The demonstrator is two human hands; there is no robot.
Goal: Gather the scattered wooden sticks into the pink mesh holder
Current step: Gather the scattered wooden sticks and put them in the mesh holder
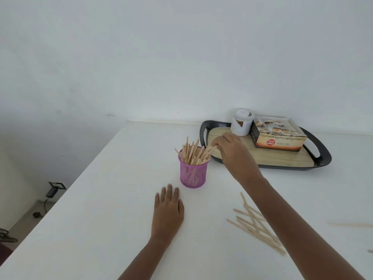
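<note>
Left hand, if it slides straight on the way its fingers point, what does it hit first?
Likely the lower left wall of the holder, just ahead of the fingertips of the left hand. The line is close, so it could graze past along the table.

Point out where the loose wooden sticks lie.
In the head view, the loose wooden sticks lie in a crossed pile on the white table, low on the right, right of the left hand and nearer the camera than the pink mesh holder.
</note>
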